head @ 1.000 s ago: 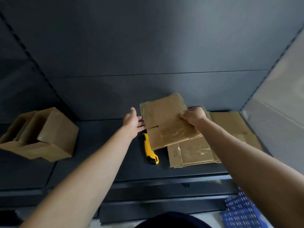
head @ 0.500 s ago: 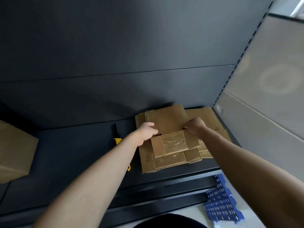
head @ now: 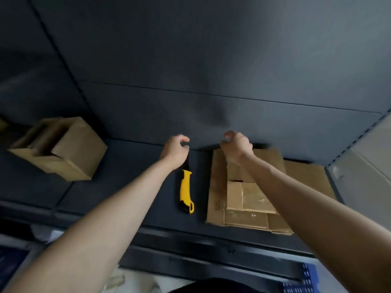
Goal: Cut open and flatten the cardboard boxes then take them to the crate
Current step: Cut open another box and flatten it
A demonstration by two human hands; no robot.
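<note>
Cardboard box (head: 63,149) open, contents hidden; flattened boxes (head: 239,199) stacked right; blue crate (head: 301,281) below.

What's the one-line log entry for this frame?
left hand empty | right hand empty, over stack | knife on shelf, left of stack | box left, not flattened

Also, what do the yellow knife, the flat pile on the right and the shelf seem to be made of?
Utility knife: yellow handle looks like smooth moulded plastic with a slight sheen. Flattened boxes: matt brown cardboard, with shiny clear tape on the top piece. Shelf: dark grey and matt, probably painted metal, though the look leaves it open.
</note>
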